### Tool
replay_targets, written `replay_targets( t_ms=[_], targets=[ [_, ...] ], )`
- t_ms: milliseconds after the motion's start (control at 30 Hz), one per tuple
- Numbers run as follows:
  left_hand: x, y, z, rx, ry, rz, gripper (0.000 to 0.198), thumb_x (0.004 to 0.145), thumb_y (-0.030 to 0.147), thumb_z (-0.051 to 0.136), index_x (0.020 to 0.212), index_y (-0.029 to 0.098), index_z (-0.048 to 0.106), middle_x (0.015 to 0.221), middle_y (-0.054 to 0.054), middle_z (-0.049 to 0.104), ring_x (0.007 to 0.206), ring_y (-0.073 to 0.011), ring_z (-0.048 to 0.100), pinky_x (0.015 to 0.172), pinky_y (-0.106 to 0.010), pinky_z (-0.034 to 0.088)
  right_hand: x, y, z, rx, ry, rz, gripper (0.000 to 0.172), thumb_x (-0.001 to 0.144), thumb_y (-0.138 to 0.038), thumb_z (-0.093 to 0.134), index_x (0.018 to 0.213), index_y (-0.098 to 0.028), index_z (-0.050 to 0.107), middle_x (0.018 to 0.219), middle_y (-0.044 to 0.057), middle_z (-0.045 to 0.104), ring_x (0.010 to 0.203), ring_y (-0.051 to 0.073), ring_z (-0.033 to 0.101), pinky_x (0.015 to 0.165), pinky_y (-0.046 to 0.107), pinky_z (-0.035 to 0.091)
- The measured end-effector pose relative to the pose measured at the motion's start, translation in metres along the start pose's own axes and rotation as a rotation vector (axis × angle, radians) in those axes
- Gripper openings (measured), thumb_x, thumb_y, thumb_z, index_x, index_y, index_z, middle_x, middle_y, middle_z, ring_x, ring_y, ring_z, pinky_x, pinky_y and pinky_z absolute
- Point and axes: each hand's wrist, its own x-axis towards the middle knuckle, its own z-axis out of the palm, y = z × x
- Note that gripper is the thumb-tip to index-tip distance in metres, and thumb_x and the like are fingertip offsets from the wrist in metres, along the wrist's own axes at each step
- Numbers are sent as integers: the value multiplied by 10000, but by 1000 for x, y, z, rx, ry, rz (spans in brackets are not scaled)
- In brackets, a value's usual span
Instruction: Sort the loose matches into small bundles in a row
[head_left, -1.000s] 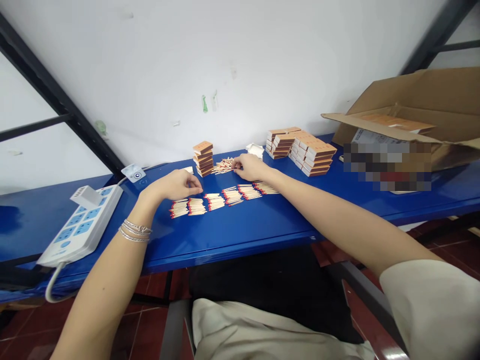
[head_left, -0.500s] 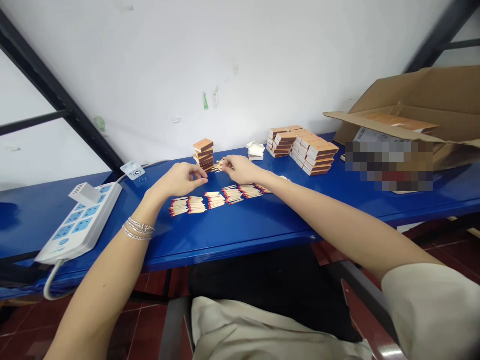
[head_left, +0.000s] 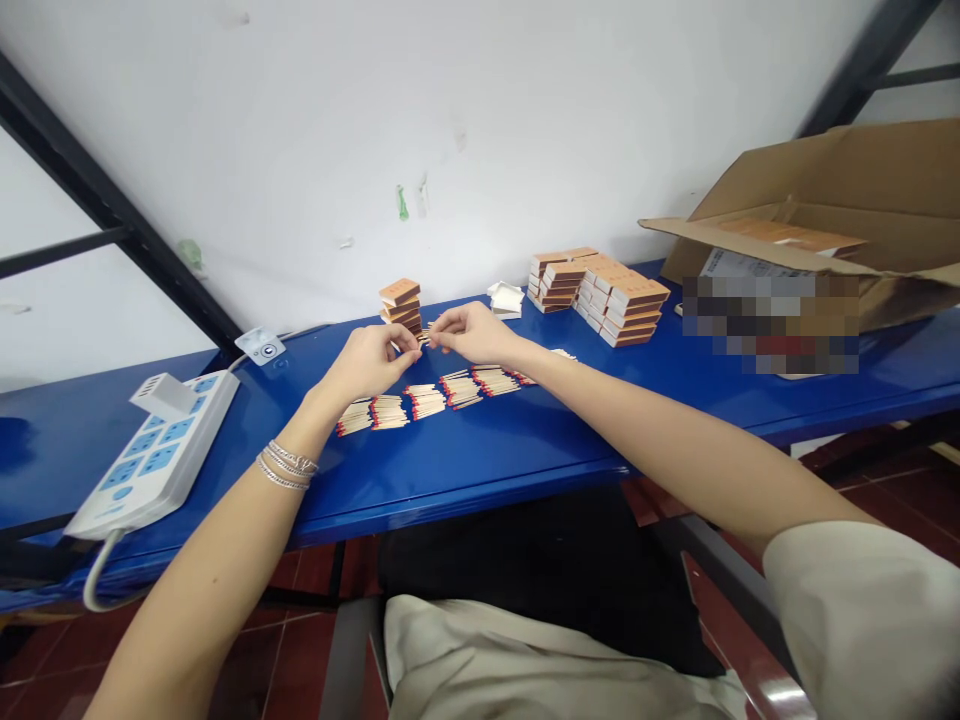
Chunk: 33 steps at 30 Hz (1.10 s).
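My left hand (head_left: 375,360) is closed, thumb and fingertips pressed together behind the row of matches. Whatever it pinches, if anything, is too small to make out. Close by on the right, my right hand (head_left: 476,335) is closed in a pinch on some matches (head_left: 424,336), which show between the two hands. In front of both hands lie several small bundles of red-tipped matches (head_left: 427,401) in a row on the blue table (head_left: 450,465); my right forearm hides part of the row. Just behind the hands stands a short stack of matchboxes (head_left: 400,293).
An opened white matchbox tray (head_left: 505,300) lies by the wall. Right of it are stacked matchboxes (head_left: 619,295), then an open cardboard box (head_left: 825,200). On the left sit a power strip (head_left: 157,450) and a small white plug-like device (head_left: 261,346).
My right hand has moved left and my left hand slightly right, so their fingertips nearly meet. The left fingers have drawn together. The view has shifted slightly.
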Motion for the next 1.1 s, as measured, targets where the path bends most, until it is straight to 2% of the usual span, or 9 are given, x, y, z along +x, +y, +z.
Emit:
replay_targets(
  t_ms=[100, 200, 300, 400, 533, 633, 733, 900, 1100],
  targets=[
    [1, -4, 1, 68, -92, 31, 165, 794, 280, 581, 864, 174, 687, 775, -45, 707, 643, -163, 597, 689, -298, 443, 6, 13, -8, -347, 68, -83, 173, 794, -142, 593, 909, -151, 722, 904, 79, 735, 816, 180, 646, 788, 306, 478],
    [1, -8, 3, 90, -168, 63, 161, 779, 229, 573, 882, 174, 683, 811, -53, 712, 663, -168, 605, 691, -297, 454, 8, 18, -11, -588, 25, -112, 240, 825, -146, 549, 987, -156, 726, 957, 97, 731, 886, 223, 641, 840, 343, 450],
    [2, -9, 6, 116, -226, 84, 177, 775, 210, 564, 890, 175, 693, 816, -55, 715, 660, -167, 601, 678, -293, 457, 9, 19, -9, -700, -31, -120, 271, 856, -184, 530, 1052, -178, 716, 1022, 108, 715, 968, 259, 623, 879, 383, 427],
    [2, -8, 8, 97, -251, 103, 186, 770, 214, 564, 874, 178, 714, 808, -51, 718, 656, -168, 595, 676, -292, 459, 11, 20, -5, -749, -73, -124, 293, 858, -208, 545, 1102, -214, 708, 1091, 114, 688, 1049, 285, 592, 907, 415, 408],
    [2, -4, 6, -2, -272, 92, 218, 773, 203, 540, 882, 179, 728, 755, -34, 713, 630, -161, 589, 668, -286, 464, 13, 22, -3, -783, -91, -120, 265, 863, -206, 529, 1043, -214, 724, 1110, 126, 663, 1071, 296, 567, 918, 436, 395],
    [2, -3, 4, -29, -271, 73, 260, 778, 178, 501, 914, 173, 723, 759, -28, 714, 620, -148, 587, 653, -273, 464, 13, 23, -2, -781, -65, -131, 322, 871, -225, 530, 1156, -205, 678, 1169, 143, 628, 1086, 298, 554, 924, 441, 391],
    [3, -5, 3, -26, -247, 33, 278, 791, 194, 487, 938, 168, 721, 782, -34, 717, 619, -148, 591, 636, -269, 462, 13, 24, -1, -784, -112, -154, 357, 901, -240, 501, 1221, -227, 658, 1204, 149, 609, 1117, 303, 537, 959, 460, 367],
    [3, -9, 4, -10, -217, 22, 264, 782, 242, 528, 934, 172, 732, 754, -36, 715, 645, -173, 607, 668, -291, 482, 12, 20, -3, -782, -130, -165, 269, 881, -224, 522, 1036, -202, 741, 1153, 142, 631, 1071, 295, 557, 936, 435, 382],
    [3, -8, 6, 21, -249, 103, 338, 758, 128, 442, 917, 171, 738, 958, -50, 743, 847, -186, 645, 798, -285, 497, 11, 13, -4, -762, -156, -120, 168, 845, -202, 560, 839, -167, 725, 984, 121, 708, 933, 264, 617, 859, 373, 410]
  ],
)
